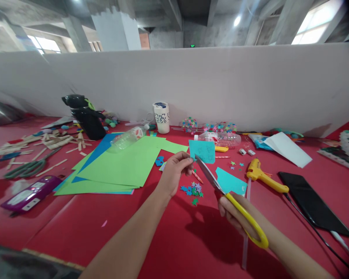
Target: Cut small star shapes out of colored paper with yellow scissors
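Note:
My left hand (174, 171) pinches the lower left corner of a small turquoise paper (205, 150) with faint drawn marks, held above the table. In my right hand (232, 211) is a pair of scissors (247, 219) with yellow handles. The blades point up and left, their tips at the paper's lower edge near my left fingertips. Whether the blades are cutting into it I cannot tell. Below the hands lie several loose stars (194, 190) in blue, purple and green. Another turquoise paper piece (231, 181) lies behind the scissors.
Green sheets (125, 162) and a plastic bottle (129, 137) lie left of centre. A yellow glue gun (266, 176) and black phone (311, 201) are at right. A white cup (162, 118) and black flask (87, 118) stand behind. Wooden sticks (56, 139) and green-handled scissors (31, 168) lie left.

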{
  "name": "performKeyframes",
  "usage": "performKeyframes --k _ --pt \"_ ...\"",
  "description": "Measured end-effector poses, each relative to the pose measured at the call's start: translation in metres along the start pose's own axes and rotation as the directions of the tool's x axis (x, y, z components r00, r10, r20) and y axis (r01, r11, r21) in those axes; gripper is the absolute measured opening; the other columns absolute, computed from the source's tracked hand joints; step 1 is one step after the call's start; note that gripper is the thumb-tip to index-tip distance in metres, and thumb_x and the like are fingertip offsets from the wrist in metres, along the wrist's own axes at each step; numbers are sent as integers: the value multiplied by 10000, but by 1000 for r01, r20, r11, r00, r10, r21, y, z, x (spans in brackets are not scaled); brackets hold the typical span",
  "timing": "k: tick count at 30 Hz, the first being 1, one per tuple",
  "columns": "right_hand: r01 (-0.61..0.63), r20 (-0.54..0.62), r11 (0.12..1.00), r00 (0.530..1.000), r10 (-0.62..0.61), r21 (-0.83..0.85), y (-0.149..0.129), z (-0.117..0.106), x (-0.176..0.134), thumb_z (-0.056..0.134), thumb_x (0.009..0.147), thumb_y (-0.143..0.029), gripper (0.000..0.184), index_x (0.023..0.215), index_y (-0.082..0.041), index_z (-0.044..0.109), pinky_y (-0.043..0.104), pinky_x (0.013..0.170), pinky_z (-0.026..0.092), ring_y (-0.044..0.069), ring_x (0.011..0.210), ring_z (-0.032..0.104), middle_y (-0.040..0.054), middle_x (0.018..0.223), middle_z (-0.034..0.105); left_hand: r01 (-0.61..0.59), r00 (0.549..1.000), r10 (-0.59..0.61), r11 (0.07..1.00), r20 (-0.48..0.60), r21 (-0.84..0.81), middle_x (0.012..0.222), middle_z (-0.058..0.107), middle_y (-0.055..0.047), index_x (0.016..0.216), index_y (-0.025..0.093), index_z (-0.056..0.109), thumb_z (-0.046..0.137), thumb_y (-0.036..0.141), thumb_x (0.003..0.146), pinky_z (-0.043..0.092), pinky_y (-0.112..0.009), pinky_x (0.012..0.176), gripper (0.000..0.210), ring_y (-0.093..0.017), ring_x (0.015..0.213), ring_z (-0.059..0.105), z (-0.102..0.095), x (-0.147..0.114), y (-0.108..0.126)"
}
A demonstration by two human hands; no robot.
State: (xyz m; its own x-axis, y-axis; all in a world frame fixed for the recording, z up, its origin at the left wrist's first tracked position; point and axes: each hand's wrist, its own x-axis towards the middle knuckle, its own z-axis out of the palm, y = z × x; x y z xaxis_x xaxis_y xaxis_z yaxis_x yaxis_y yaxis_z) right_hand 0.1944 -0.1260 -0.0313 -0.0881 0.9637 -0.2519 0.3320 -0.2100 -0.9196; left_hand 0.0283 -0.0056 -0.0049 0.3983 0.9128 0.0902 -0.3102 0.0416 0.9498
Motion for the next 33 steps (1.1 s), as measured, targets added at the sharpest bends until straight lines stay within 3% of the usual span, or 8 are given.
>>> performKeyframes --k 8,13,17,23,33 --pt "-28 0 997 1000 28 -72 -4 -7 -4 327 697 -753 586 634 -184 450 157 304 239 39 278 256 -109 343 282 -42 999 41 962 8 269 543 492 44 672 171 506 558 268 712 345 -196 468 117 -67 465 446 -4 1 10" --pt "-69 35 997 997 70 -44 -9 -11 -7 340 711 -735 564 628 -186 443 152 294 231 32 269 242 -110 351 281 -84 995 53 907 87 412 554 446 54 684 178 491 537 251 724 332 -192 481 95 -66 488 426 -11 2 13" --pt "-89 59 994 994 92 -65 -12 -12 -8 363 732 -696 525 623 -188 439 145 291 215 31 270 238 -112 356 272 -47 989 -13 917 148 397 533 427 58 667 176 477 551 239 709 302 -189 471 106 -60 479 393 -18 5 13" --pt "-58 59 993 996 64 -100 -14 -11 -9 343 777 -641 491 603 -189 425 152 327 227 34 278 250 -108 351 272 79 981 -130 946 144 314 536 445 56 693 176 492 552 207 681 278 -184 439 69 -52 450 375 -27 7 13" --pt "-93 85 995 992 96 -40 -15 -10 -10 373 761 -657 507 582 -186 431 148 292 221 36 246 256 -107 317 291 132 975 -166 967 146 220 491 441 56 633 162 504 588 205 623 255 -179 411 95 -48 418 358 -29 7 14"
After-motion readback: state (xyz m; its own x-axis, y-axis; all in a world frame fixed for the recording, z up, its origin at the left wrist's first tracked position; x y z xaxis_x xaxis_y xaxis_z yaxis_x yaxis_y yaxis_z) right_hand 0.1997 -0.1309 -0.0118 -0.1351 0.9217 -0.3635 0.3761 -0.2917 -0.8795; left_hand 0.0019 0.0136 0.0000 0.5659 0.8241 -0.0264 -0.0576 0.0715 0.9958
